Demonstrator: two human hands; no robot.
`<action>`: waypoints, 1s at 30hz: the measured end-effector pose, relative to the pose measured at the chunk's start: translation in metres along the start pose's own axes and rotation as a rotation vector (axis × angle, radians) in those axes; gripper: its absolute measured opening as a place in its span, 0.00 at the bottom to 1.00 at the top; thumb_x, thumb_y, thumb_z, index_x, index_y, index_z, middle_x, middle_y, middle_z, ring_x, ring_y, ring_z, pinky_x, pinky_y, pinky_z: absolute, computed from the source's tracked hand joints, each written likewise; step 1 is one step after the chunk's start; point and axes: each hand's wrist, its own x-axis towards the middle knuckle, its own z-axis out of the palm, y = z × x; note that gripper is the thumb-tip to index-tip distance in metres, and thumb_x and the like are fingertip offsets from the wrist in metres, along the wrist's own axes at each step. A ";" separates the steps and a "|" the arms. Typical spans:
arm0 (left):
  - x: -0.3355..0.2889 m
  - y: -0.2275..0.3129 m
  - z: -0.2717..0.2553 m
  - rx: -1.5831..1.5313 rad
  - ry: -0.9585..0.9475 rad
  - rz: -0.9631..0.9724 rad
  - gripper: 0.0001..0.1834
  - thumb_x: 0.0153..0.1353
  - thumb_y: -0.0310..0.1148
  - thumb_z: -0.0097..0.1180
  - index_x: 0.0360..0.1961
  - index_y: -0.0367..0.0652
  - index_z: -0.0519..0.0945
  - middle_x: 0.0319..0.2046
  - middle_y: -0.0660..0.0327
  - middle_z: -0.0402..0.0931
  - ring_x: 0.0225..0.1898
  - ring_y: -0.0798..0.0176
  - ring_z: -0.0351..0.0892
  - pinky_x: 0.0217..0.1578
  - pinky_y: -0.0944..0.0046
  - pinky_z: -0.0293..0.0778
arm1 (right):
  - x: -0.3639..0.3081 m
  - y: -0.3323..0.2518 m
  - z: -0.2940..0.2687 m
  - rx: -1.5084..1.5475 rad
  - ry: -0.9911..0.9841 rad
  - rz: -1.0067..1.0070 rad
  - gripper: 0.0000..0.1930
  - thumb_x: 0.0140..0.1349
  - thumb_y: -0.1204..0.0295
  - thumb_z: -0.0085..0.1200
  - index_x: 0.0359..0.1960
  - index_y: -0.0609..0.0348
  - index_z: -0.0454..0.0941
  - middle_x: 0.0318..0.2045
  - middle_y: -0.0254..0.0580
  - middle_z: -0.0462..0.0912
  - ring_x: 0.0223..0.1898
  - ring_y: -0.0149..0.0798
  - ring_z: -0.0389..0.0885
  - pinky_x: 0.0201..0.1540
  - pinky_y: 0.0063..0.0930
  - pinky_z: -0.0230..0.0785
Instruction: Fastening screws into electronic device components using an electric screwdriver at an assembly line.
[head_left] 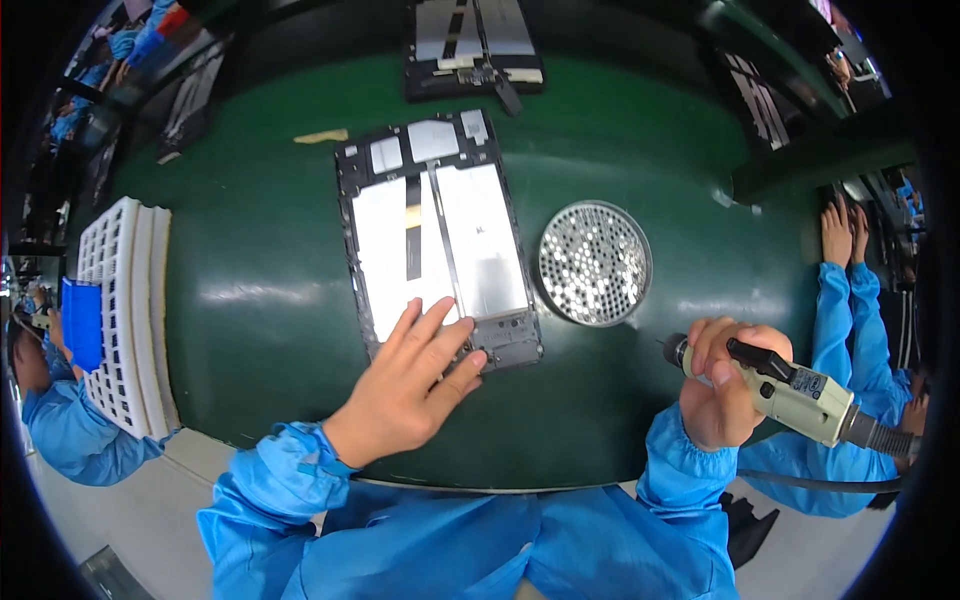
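An opened tablet (490,240) lies on the green bench, its silvery battery packs, black frame and ribbon strips showing. My left hand (405,380) rests on its near end with fingers spread. Wrapped round a pale green electric screwdriver (810,405) is my right hand (730,375), to the right of the tablet and apart from it. The screwdriver's dark front end points left, and a cord runs off its back end. Between the tablet and the right hand, a little farther off, sits a round metal dish (595,262) with a perforated-looking, shiny surface.
Another opened tablet (475,50) lies at the far edge. White foam trays (125,310) with dark slots stand at the left, a blue piece on them. A yellowish strip (322,137) lies beyond the tablet. Co-workers' sleeves (835,320) show at both sides.
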 end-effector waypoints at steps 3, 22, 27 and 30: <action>-0.004 0.009 0.008 0.097 0.042 -0.070 0.20 0.47 0.24 0.67 0.44 0.36 0.79 0.49 0.43 0.70 0.56 0.35 0.68 0.55 0.34 0.64 | -0.001 0.003 -0.010 -0.006 0.026 0.015 0.17 0.49 0.74 0.52 0.43 0.58 0.69 0.18 0.36 0.68 0.20 0.32 0.66 0.32 0.33 0.60; 0.036 -0.250 -0.085 0.294 0.195 -0.206 0.18 0.49 0.20 0.58 0.44 0.44 0.82 0.53 0.48 0.71 0.55 0.45 0.70 0.56 0.56 0.66 | 0.009 0.014 -0.008 0.005 0.034 0.042 0.16 0.49 0.79 0.53 0.42 0.60 0.67 0.20 0.41 0.71 0.20 0.34 0.69 0.31 0.32 0.65; 0.095 -0.255 -0.085 0.404 0.138 -0.340 0.21 0.49 0.38 0.62 0.47 0.46 0.81 0.57 0.49 0.67 0.60 0.48 0.65 0.63 0.45 0.52 | 0.020 0.008 -0.023 -0.030 0.048 0.050 0.26 0.52 0.68 0.59 0.51 0.63 0.64 0.23 0.40 0.72 0.23 0.33 0.69 0.33 0.32 0.65; 0.139 -0.225 -0.048 0.379 0.089 -0.170 0.35 0.49 0.50 0.63 0.59 0.51 0.71 0.60 0.48 0.62 0.62 0.44 0.60 0.63 0.43 0.51 | 0.034 0.004 -0.023 -0.007 0.062 0.133 0.37 0.52 0.65 0.62 0.61 0.65 0.57 0.24 0.36 0.73 0.26 0.33 0.71 0.36 0.31 0.65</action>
